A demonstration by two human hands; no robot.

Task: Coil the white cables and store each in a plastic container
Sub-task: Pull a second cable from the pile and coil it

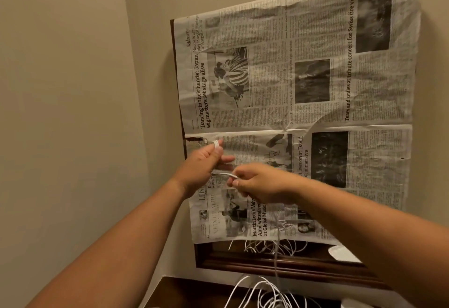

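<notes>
two hands: one left hand point(202, 163), one right hand point(263, 183). one spread newspaper sheet point(303, 89) over one dark wooden frame point(267, 264). white cables point(264, 290) in one tangle, too knotted to count.

- White cable point(227, 174): thin, with a short stretch pinched between the left hand point(201, 164) and right hand point(262, 183); one strand hangs straight toward 6 o'clock.
- Loose loops point(264, 290): a tangled white heap at 6 o'clock, bottom edge.
</notes>
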